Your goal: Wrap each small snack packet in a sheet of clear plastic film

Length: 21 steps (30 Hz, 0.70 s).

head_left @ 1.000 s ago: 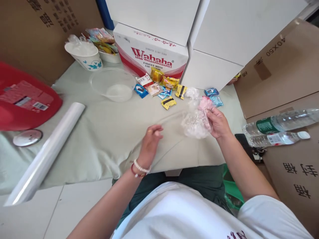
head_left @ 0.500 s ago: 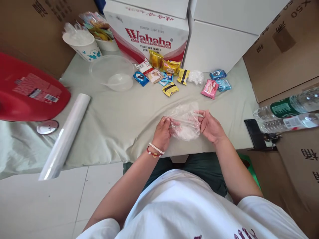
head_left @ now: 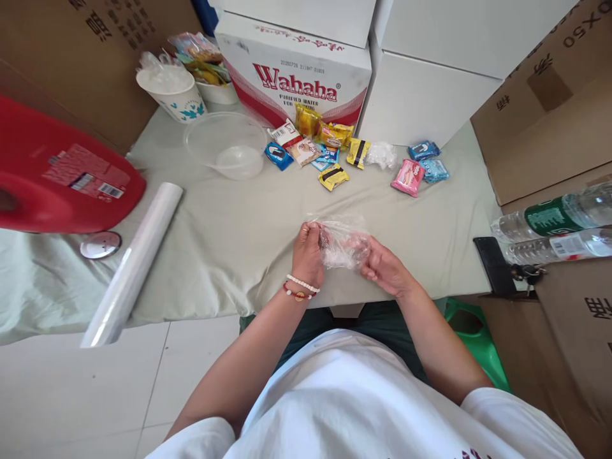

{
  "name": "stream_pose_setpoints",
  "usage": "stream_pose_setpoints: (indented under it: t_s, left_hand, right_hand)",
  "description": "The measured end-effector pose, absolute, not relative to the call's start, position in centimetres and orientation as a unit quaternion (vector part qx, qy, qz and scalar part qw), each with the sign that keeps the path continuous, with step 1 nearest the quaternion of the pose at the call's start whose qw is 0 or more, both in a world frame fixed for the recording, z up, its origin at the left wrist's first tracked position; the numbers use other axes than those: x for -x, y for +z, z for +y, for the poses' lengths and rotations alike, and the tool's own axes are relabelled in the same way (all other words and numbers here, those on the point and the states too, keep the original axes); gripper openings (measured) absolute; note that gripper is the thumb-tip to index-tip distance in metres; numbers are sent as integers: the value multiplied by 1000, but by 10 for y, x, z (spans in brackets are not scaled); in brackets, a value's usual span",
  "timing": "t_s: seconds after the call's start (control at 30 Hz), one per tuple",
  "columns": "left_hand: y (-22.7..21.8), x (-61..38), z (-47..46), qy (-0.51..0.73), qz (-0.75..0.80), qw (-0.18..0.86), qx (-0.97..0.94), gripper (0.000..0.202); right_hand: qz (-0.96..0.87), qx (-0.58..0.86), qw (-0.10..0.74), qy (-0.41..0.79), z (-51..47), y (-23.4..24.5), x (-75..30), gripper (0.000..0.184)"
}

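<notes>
A crumpled sheet of thin clear plastic film (head_left: 342, 245) is stretched between my two hands, above the front part of the cloth-covered table (head_left: 229, 236). My left hand (head_left: 309, 250), with beaded bracelets at the wrist, pinches the film's left side. On its right side the fingers of my right hand (head_left: 382, 264) are closed on the film, some of them partly behind it. Beyond the hands lie a pink snack packet (head_left: 408, 177), a yellow packet (head_left: 333, 176) and a wad of clear plastic (head_left: 381, 155).
A clear plastic bowl (head_left: 191, 137), more wrapped snacks (head_left: 306, 152) and a paper cup (head_left: 176, 99) stand toward the back, before white boxes (head_left: 430, 89). Left are a film roll (head_left: 136, 261) and red jug (head_left: 62, 166). Right lie a phone (head_left: 492, 261) and water bottles (head_left: 549, 217).
My right hand has moved left and slightly down, nearer my left hand. The film between them is bunched narrower. The whole view has shifted slightly.
</notes>
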<state>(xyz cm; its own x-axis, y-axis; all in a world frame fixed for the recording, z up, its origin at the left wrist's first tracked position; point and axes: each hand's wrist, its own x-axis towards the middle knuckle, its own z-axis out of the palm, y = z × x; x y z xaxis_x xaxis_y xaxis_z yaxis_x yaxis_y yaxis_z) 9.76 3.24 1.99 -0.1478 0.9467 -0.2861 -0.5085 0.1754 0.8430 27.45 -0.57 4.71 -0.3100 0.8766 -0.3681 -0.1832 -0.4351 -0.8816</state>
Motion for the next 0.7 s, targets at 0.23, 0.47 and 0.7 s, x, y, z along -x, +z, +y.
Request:
stream_pose_setpoints:
  t_s: [0.23, 0.47, 0.7]
  left_hand:
    - [22, -90, 40, 604, 522, 527, -290, 38]
    - [14, -82, 45, 590, 553, 525, -265, 49]
    - [12, -90, 39, 585, 560, 510, -290, 59]
  right_hand:
    - [-386, 506, 291, 715, -18, 54, -273, 49]
    - [-455, 644, 330, 520, -31, 54, -309, 42]
    - [-777, 510, 231, 288, -25, 70, -274, 42]
